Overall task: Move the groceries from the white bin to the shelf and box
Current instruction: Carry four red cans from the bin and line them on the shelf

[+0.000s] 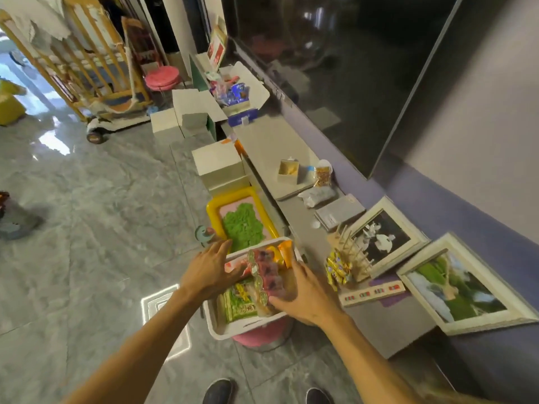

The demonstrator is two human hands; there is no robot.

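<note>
The white bin (221, 328) sits on a pink stool (262, 335) just in front of me, with snack packets inside. My right hand (303, 295) grips a clear packet of pink sweets (267, 275) edged with gold coins, held over the bin. My left hand (211, 268) reaches into the bin's left side, fingers spread on a pink-white packet (233, 265). A green packet (237, 301) lies in the bin's near left part, orange packets (284, 252) at its far end. The grey shelf (271, 147) runs along the wall. An open white box (250, 83) with groceries stands at its far end.
On the shelf lie a small open box (288, 171), a snack bag (323, 176), a grey bag (316, 196), a wooden rack (350, 252), a gold packet (338, 269) and two picture frames (463, 287). A yellow tray of green sand (242, 220) and white boxes (218, 164) stand on the floor. A large TV (350, 68) hangs above.
</note>
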